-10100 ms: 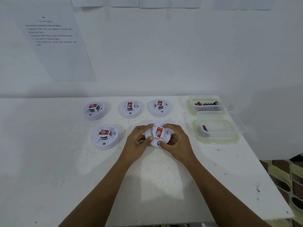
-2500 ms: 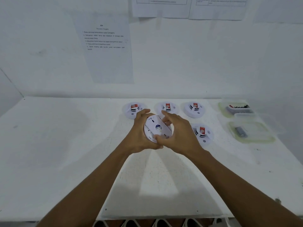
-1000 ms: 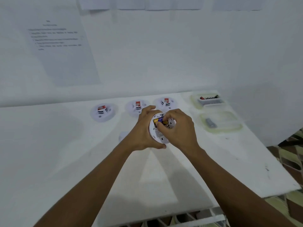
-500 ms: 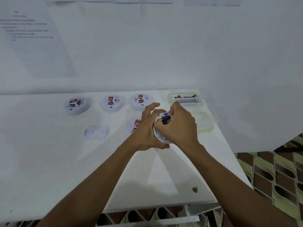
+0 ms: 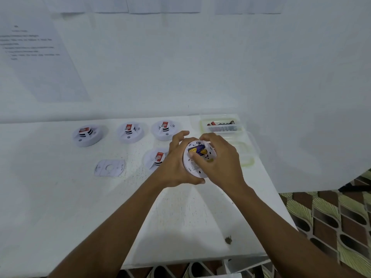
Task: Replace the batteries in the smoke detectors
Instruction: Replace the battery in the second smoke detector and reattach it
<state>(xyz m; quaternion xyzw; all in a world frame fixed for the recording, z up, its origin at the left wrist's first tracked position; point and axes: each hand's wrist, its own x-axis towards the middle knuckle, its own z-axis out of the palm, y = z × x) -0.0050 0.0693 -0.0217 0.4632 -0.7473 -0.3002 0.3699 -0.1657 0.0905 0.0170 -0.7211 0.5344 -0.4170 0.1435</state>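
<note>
Your 2 forearms rise from the bottom of the frame and meet just right of centre, above the white table [image 5: 60, 197]. A small dark speck [image 5: 228, 240] lies on the table near its front edge, at lower right.

Your left hand [image 5: 176, 163] grips the held smoke detector [image 5: 195, 167] from the left, fingers curled over its top rim and thumb under its lower rim. The detector is lifted off the table and tilted, its open back facing you. Your right hand [image 5: 218, 163] covers its right side. The thumb and curled fingers pinch the purple and yellow battery [image 5: 197, 151], which sits in the upper part of the open back, so the battery lies between your 2 hands.

Just behind your left hand, 1 smoke detector [image 5: 155, 158] rests on the table, partly hidden. Left of it lies a flat white mounting plate [image 5: 110, 167].

Farther back, 3 more detectors stand in a row: left detector [image 5: 87, 135], middle detector [image 5: 130, 132] and right detector [image 5: 164, 129].

At right, a clear tray [image 5: 248, 157] shows past your right hand, its contents hidden. Behind it, near the wall, a battery tray [image 5: 221, 126] holds a line of batteries.

A printed sheet [image 5: 40, 57] hangs on the wall at upper left, its text too blurred to read.
</note>
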